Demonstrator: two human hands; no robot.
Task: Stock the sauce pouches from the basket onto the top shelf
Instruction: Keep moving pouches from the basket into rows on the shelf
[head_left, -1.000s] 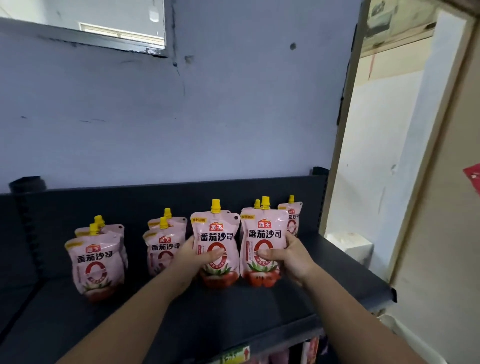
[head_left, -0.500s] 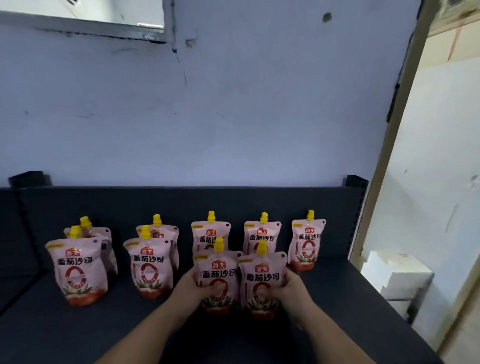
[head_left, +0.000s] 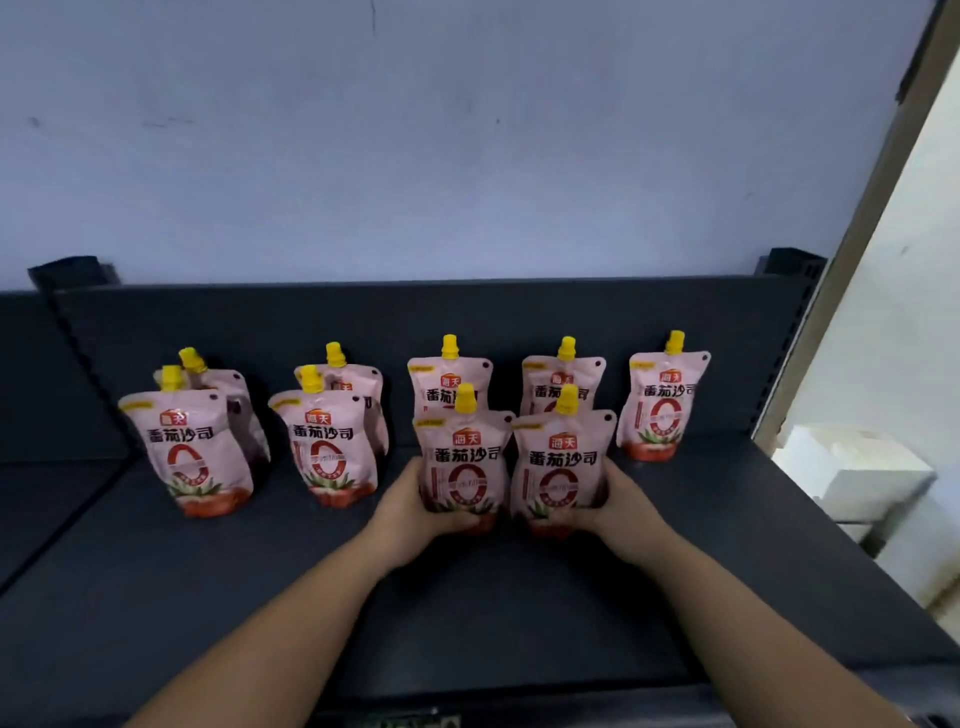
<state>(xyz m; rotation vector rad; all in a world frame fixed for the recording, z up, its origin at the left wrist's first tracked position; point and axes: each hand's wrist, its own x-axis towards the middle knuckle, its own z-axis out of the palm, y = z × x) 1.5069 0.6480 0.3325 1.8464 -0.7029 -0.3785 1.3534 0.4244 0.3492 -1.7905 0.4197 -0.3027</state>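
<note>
- Quick progress check: I count nine sauce pouches (head_left: 327, 452) up on the top shelf (head_left: 519, 623), all standing with their yellow caps up.
- My left hand (head_left: 410, 506) is curled round the lower part of the left pouch (head_left: 462, 467), and my right hand (head_left: 618, 504) is doing the same to the right pouch (head_left: 563, 470). The two sit side by side in the front row, touching or close to it.
- Their bottoms look like they're down on the shelf, but my fingers cover that bit, so I can't tell for sure.
- Each one has a back pouch (head_left: 449, 382) standing right behind it, so those two columns are two deep.
- The two columns further left are also two deep. The rear one at the far left leans a little.
- Over on the right, the lone pouch (head_left: 662, 410) stands in the back row with nothing in front of it.
- So I'd say the job is well along. What's left is letting go of these two and probably filling that front gap.
- The basket isn't in view, so I've no idea how many are waiting in it.
</note>
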